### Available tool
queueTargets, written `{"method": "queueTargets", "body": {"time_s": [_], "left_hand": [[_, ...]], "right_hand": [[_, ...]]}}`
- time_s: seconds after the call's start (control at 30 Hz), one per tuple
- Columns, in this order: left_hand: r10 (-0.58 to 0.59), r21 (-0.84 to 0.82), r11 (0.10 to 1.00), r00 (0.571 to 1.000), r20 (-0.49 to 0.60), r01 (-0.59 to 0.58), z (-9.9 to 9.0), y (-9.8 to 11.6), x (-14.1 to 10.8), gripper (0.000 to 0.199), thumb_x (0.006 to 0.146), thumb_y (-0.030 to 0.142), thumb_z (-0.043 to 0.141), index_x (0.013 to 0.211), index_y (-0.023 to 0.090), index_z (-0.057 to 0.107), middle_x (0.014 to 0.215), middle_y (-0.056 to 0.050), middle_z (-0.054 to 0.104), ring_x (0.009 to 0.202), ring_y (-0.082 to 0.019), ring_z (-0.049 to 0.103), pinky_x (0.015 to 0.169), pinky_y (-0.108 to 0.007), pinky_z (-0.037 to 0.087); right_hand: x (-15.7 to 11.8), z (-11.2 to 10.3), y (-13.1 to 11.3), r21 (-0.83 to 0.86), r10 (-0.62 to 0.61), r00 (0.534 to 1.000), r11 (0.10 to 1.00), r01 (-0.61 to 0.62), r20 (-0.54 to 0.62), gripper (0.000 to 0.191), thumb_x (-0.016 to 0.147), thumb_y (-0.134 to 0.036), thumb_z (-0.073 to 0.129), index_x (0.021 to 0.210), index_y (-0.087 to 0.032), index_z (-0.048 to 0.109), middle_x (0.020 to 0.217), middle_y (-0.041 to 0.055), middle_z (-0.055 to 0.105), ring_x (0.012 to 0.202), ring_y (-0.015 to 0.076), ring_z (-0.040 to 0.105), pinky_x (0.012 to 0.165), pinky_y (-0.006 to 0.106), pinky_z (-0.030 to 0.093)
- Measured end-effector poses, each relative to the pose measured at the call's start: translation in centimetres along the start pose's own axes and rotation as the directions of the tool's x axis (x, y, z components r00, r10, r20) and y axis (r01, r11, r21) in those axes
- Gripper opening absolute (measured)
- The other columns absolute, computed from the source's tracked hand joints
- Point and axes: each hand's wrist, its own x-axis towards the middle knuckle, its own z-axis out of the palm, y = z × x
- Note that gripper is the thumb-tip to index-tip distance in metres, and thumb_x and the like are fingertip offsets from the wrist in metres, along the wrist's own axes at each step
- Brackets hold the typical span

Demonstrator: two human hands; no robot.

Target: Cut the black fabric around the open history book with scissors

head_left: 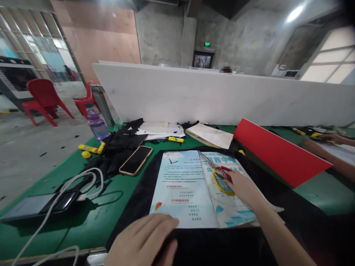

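Note:
A booklet with blue printed pages lies open on a black sheet. My right hand rests over its right page and has hold of a pair of scissors by the red and yellow handles. The blades point away to the upper left, across the fold; whether they are fully closed is hard to make out. At the booklet's lower left corner is my left hand, fingertips touching the page edge, thumb apart from the fingers, with nothing seen in it.
On the green table lie a phone, a power bank with a white cable, glue sticks, black scraps, a purple bottle and another booklet. A red board leans at right, near another person's arms. A white partition stands behind.

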Motion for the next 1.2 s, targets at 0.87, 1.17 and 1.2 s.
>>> {"method": "queueTargets", "body": {"time_s": [0.87,1.17,1.2], "left_hand": [[-0.177,-0.514,0.858,0.951,-0.253,0.023,4.8,3.8,-1.3,0.036,0.090,0.050,0.041,0.110,0.023,0.055,0.102,-0.008,0.059,0.098,-0.021,0.057,0.083,-0.033,0.050],[-0.197,-0.409,0.912,0.892,-0.407,0.015,7.4,7.1,-0.8,0.031,0.090,0.029,0.036,0.063,0.022,0.049,0.053,0.002,0.052,0.060,-0.015,0.052,0.088,-0.039,0.042],[-0.202,-0.420,0.908,0.888,-0.412,0.012,7.5,7.3,-0.8,0.034,0.091,0.032,0.034,0.061,0.022,0.047,0.052,0.002,0.051,0.057,-0.014,0.051,0.086,-0.038,0.043]], "right_hand": [[-11.9,-5.4,-18.3,0.920,0.131,0.959,-0.339,-0.195,0.251,0.044,0.071,-0.038,0.075,0.110,-0.025,0.059,0.096,0.0054,0.066,0.086,0.0213,0.063,0.077,0.032,0.053],[-11.8,-4.4,-18.8,0.887,0.125,0.938,-0.384,-0.255,0.324,0.054,0.068,-0.039,0.077,0.114,-0.024,0.054,0.116,0.0088,0.061,0.109,0.0249,0.056,0.088,0.033,0.049],[-11.8,-4.3,-18.8,0.887,0.136,0.937,-0.389,-0.248,0.322,0.053,0.067,-0.039,0.077,0.113,-0.023,0.054,0.115,0.0090,0.061,0.109,0.0250,0.056,0.088,0.033,0.048]]}}
